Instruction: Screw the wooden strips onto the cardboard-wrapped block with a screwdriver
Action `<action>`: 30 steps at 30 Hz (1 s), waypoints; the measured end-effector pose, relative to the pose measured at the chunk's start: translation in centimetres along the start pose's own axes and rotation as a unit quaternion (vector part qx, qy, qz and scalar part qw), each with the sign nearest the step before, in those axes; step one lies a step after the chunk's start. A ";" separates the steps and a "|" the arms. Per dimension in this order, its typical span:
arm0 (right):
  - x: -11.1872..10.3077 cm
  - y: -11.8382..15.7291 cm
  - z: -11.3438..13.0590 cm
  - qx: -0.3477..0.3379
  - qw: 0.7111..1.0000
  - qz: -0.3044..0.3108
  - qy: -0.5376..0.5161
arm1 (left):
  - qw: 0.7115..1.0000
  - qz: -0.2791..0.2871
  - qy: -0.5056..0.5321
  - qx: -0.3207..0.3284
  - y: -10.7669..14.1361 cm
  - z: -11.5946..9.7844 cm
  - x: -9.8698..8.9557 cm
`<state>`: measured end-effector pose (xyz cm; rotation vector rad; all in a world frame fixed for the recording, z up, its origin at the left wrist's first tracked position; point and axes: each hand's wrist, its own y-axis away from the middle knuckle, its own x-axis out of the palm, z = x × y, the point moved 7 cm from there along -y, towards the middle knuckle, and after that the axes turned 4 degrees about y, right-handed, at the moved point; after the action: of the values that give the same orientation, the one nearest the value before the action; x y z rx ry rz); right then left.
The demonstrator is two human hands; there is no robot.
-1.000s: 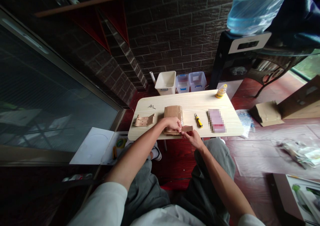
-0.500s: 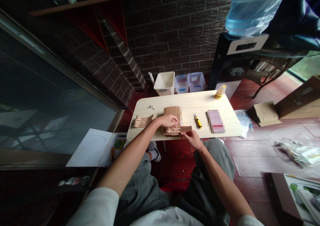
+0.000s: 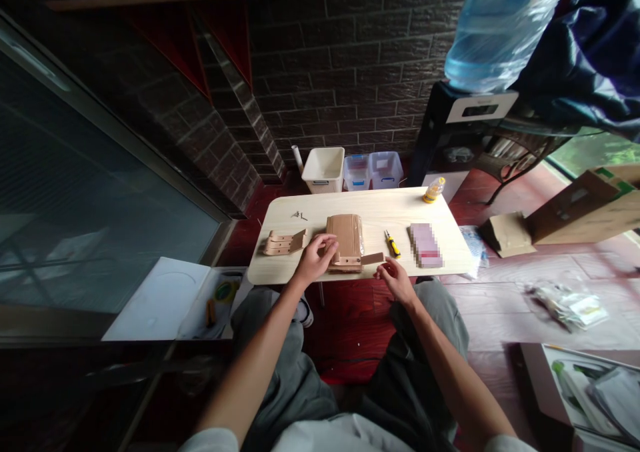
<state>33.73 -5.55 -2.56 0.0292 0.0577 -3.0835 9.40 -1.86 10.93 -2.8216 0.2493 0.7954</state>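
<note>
On a pale wooden table (image 3: pixel 380 205) lies a brown cardboard pack (image 3: pixel 344 232). A small wooden piece with holes (image 3: pixel 349 261) rests on its near edge, and a flat wooden strip (image 3: pixel 373 259) extends from it to the right. My left hand (image 3: pixel 319 255) is curled at the left end of the holed piece; whether the fingers touch it is unclear. Beside the strip's right end is my right hand (image 3: pixel 395 277), fingers loosely bent and apart. Similar wooden pieces (image 3: pixel 285 242) lie at the left, below some small screws (image 3: pixel 299 216). A yellow-black screwdriver (image 3: pixel 393 244) lies right of the pack.
A pixelated pink object (image 3: pixel 426 245) and a yellow-capped bottle (image 3: pixel 433 191) are on the table's right. Behind it stand a cream bin (image 3: pixel 323 170) and two clear bins (image 3: pixel 385 170). An open white box (image 3: pixel 155 299) is at the lower left.
My left hand has moved left off the pack's middle. My right hand has let go of the wooden strip and drawn slightly right and down. The view has shifted a little.
</note>
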 end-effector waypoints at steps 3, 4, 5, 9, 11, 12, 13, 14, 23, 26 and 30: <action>-1.8 -0.1 -0.5 0.002 0.998 -0.059 0.030 | 0.997 -0.055 0.002 0.060 2.7 0.5 -0.1; -2.5 -0.3 -0.5 -0.003 0.995 -0.086 0.055 | 0.994 -0.069 0.001 0.081 3.3 0.7 0.0; -3.2 -0.4 -0.5 -0.009 0.990 -0.114 0.082 | 0.992 -0.083 -0.003 0.099 3.9 1.0 0.0; -5.5 -1.2 0.2 -0.033 0.949 -0.214 0.230 | 0.985 -0.097 -0.032 0.139 5.0 1.8 1.0; -5.9 -1.9 0.4 -0.030 0.921 -0.229 0.314 | 0.982 -0.096 -0.048 0.154 5.3 1.5 1.4; -6.0 -2.3 0.4 -0.023 0.909 -0.233 0.345 | 0.981 -0.093 -0.055 0.161 5.4 1.3 1.6; -6.0 -2.8 0.3 -0.012 0.899 -0.231 0.371 | 0.980 -0.089 -0.062 0.168 5.4 0.9 1.8; -6.1 -3.2 0.1 0.001 0.891 -0.226 0.394 | 0.979 -0.084 -0.067 0.173 5.4 0.6 1.9; -5.8 -5.5 -0.2 0.097 0.888 -0.152 0.423 | 0.970 -0.012 -0.135 0.204 2.5 -0.5 2.2; -6.0 -5.4 0.8 0.096 0.906 -0.137 0.388 | 0.966 0.030 -0.160 0.202 1.0 -0.6 3.1; -6.9 -4.8 3.5 0.078 0.931 -0.128 0.332 | 0.964 0.094 -0.182 0.168 -0.5 -0.2 4.9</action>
<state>40.24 -0.50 1.21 1.1516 -0.1691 -3.1509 13.76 -1.94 8.60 -2.3095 0.5409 1.1671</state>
